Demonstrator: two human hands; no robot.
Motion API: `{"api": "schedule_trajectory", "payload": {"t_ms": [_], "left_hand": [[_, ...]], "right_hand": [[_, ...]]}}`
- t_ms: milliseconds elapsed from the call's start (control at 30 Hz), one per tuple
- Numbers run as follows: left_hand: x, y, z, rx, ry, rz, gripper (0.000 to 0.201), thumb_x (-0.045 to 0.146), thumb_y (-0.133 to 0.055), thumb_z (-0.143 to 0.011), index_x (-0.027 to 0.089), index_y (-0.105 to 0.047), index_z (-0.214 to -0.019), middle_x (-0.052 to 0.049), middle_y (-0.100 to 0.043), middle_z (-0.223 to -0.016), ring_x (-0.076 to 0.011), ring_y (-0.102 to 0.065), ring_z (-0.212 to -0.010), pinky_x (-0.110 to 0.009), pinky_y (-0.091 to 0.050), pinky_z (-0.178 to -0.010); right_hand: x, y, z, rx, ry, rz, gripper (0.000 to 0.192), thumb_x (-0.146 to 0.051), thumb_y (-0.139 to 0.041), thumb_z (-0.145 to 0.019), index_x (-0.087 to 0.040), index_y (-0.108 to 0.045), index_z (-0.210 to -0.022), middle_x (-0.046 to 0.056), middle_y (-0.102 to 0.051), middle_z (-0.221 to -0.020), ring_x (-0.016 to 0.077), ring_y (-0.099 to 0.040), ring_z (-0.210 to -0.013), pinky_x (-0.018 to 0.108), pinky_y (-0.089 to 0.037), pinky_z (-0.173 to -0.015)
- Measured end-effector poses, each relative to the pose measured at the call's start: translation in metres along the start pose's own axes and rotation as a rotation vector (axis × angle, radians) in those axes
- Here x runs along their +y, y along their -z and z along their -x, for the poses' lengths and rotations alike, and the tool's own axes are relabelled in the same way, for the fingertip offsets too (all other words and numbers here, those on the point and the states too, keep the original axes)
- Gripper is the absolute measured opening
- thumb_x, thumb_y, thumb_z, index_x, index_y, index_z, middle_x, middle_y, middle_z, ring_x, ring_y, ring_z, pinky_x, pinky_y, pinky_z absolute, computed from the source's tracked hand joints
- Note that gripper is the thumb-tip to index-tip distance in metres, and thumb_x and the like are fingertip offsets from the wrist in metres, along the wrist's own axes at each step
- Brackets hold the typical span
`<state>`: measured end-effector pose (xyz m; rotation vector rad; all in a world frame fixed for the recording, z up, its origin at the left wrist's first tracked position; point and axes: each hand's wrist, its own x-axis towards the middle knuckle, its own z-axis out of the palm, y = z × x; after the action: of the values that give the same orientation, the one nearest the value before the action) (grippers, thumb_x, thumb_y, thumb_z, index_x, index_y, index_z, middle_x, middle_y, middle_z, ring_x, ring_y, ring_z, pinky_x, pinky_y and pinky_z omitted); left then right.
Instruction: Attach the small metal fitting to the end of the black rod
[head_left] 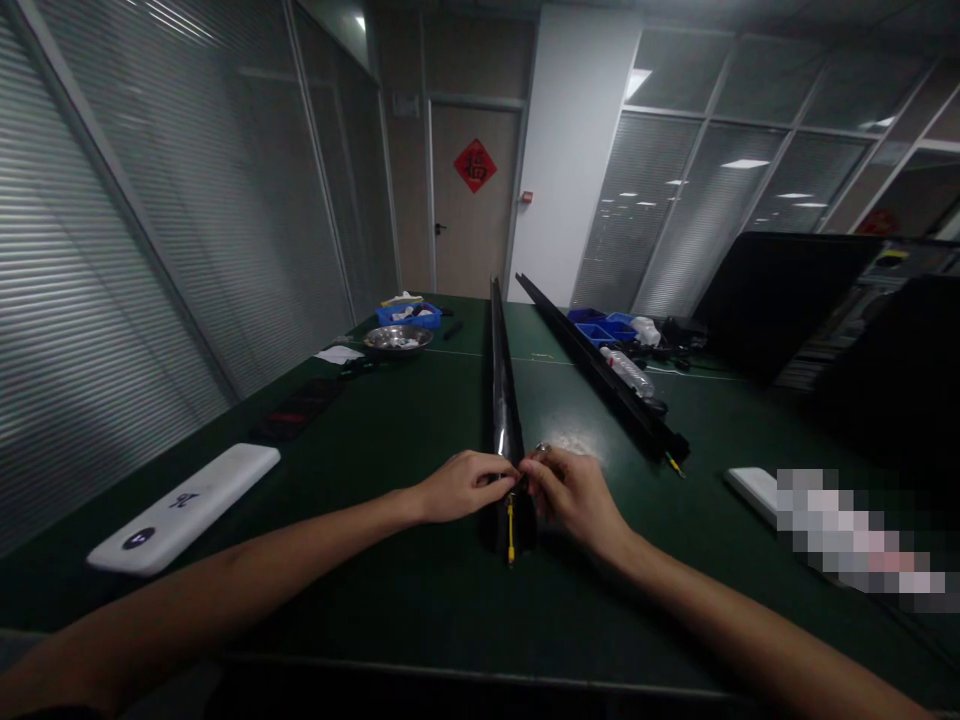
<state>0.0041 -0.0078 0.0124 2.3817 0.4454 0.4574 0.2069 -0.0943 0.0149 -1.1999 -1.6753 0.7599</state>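
Left hand [461,485] — pinching black rail [504,400] end | right hand [574,492] — pinching same end, yellow wire [511,525] below

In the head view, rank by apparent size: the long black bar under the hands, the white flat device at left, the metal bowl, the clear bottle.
1. long black bar
2. white flat device, though nearness to the camera enlarges it
3. metal bowl
4. clear bottle, close to the bowl, so unsure

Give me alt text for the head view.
Both hands, left hand and right hand, pinch the near end of a long black strip with a yellow wire, on a green table. A second strip lies to the right.
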Motion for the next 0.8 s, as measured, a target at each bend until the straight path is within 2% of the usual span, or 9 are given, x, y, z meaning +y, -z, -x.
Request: {"api": "schedule_trajectory", "payload": {"t_ms": [100,433,667,800], "left_hand": [[0.0007,-0.0002,0.0,0.008,0.044,-0.014,0.032,0.04,-0.052,-0.102,0.016,-0.071,-0.109,-0.001,-0.064,-0.083,-0.0118,-0.051,-0.065,-0.021,-0.035,-0.059],[0.0004,-0.0009,-0.0011,0.013,0.039,0.008,0.033,0.04,-0.051,-0.102,0.016,-0.072,-0.106,-0.003,-0.067,-0.089,-0.0146,-0.056,-0.073,-0.023,-0.041,-0.064],[-0.0012,-0.0007,-0.0013,0.002,0.025,0.019,0.029,0.038,-0.052,-0.102,0.016,-0.071,-0.106,-0.004,-0.067,-0.093,-0.015,-0.058,-0.077,-0.022,-0.042,-0.067],[-0.0017,-0.0008,-0.0009,0.01,0.027,0.026,0.028,0.037,-0.053,-0.101,0.016,-0.072,-0.106,-0.004,-0.068,-0.095,-0.0153,-0.058,-0.078,-0.023,-0.043,-0.068]], "right_hand": [[-0.0025,-0.0001,0.0015,0.013,0.007,0.007,0.033,-0.046,-0.055,-0.103,-0.02,-0.061,-0.083,-0.003,-0.062,-0.059,0.0142,-0.061,-0.043,0.023,-0.048,-0.041],[-0.0002,0.0003,0.0003,0.015,0.044,0.028,0.031,-0.043,-0.054,-0.104,-0.02,-0.061,-0.084,-0.003,-0.06,-0.059,0.0128,-0.059,-0.042,0.022,-0.047,-0.041],[-0.005,0.0007,0.0,0.016,0.049,0.118,0.028,-0.036,-0.052,-0.104,-0.018,-0.063,-0.087,-0.001,-0.062,-0.064,0.0135,-0.059,-0.047,0.023,-0.045,-0.043],[-0.0039,0.0012,-0.0001,0.03,0.105,0.204,0.028,-0.033,-0.05,-0.105,-0.019,-0.063,-0.085,0.001,-0.063,-0.067,0.0149,-0.059,-0.054,0.024,-0.043,-0.047]]}}
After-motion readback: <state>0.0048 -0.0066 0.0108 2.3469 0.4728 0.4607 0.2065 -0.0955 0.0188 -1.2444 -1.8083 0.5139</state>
